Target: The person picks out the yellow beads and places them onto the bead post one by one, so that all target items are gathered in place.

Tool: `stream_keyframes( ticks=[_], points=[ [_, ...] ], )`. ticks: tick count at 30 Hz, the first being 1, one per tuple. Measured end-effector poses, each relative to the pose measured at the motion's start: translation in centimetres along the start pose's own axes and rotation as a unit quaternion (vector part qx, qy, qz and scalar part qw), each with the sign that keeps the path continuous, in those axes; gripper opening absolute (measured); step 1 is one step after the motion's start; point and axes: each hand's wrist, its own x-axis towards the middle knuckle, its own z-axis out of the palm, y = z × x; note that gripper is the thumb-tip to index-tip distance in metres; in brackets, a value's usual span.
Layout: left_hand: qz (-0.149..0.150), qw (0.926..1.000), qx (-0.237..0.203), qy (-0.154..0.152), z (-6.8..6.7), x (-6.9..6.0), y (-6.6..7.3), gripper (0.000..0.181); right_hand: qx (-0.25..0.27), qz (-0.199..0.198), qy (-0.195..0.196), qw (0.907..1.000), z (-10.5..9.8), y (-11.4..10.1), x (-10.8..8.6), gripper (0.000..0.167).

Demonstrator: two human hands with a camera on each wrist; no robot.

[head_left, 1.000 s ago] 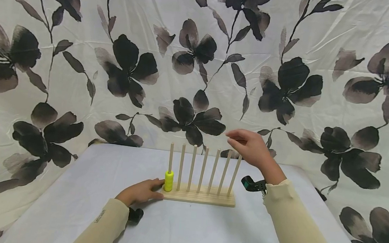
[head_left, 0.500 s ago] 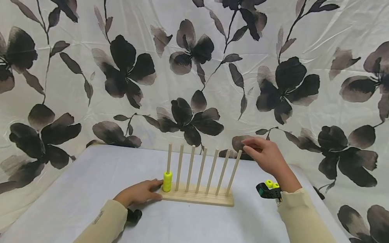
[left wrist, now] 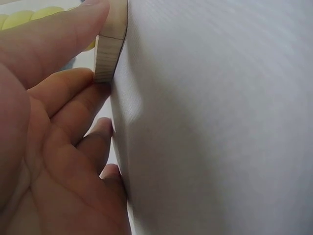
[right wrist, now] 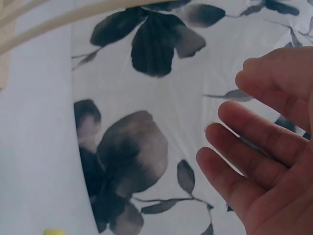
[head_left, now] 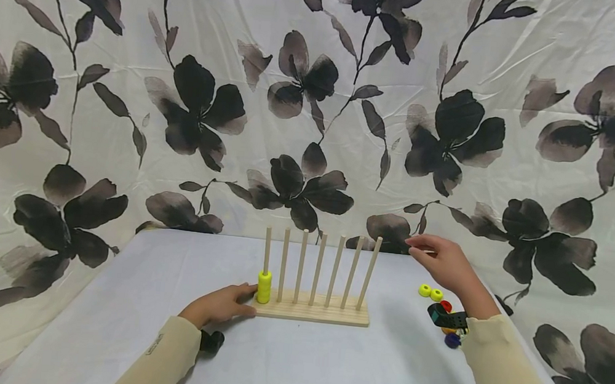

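Note:
A wooden peg stand [head_left: 312,317] with a row of upright pegs sits on the white table. Yellow beads [head_left: 263,288] are stacked on its leftmost peg. My left hand [head_left: 221,305] grips the stand's left end; in the left wrist view, thumb and fingers lie on either side of the wooden base [left wrist: 108,58]. To the right of the pegs, my right hand [head_left: 447,266] hovers above the table, holding nothing. The right wrist view has its fingers [right wrist: 239,181] spread apart and loosely bent.
Two loose yellow beads [head_left: 424,290] lie under the right hand. Nearer me are a red bead [head_left: 446,306] and a dark purple bead [head_left: 452,340], partly covered by the black wristband [head_left: 447,317]. A floral cloth [head_left: 317,94] hangs behind the table.
My right hand has moved right and down, away from above the rightmost pegs. Loose beads that its arm covered now show. The left hand has kept its hold on the stand.

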Motion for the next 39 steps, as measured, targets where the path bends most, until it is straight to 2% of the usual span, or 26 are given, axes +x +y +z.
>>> stream_keyframes(
  ticks=[17, 26, 39],
  points=[
    [-0.003, 1.0000, -0.005, 0.000, -0.1, 0.1, 0.1, 0.071, -0.025, 0.027, -0.046, 0.9983, -0.4, 5.4, -2.8, 0.033],
    [-0.002, 0.9999, -0.011, -0.002, 0.1, 0.2, -0.2, 0.072, -0.028, 0.081, -0.086, 0.9925, -0.3, 7.8, -4.4, 0.034],
    [0.008, 1.0000, -0.005, 0.002, 0.1, 0.4, -0.4, 0.072, -0.054, 0.144, -0.096, 0.9834, 0.6, 11.8, -6.2, 0.023]
  ],
)
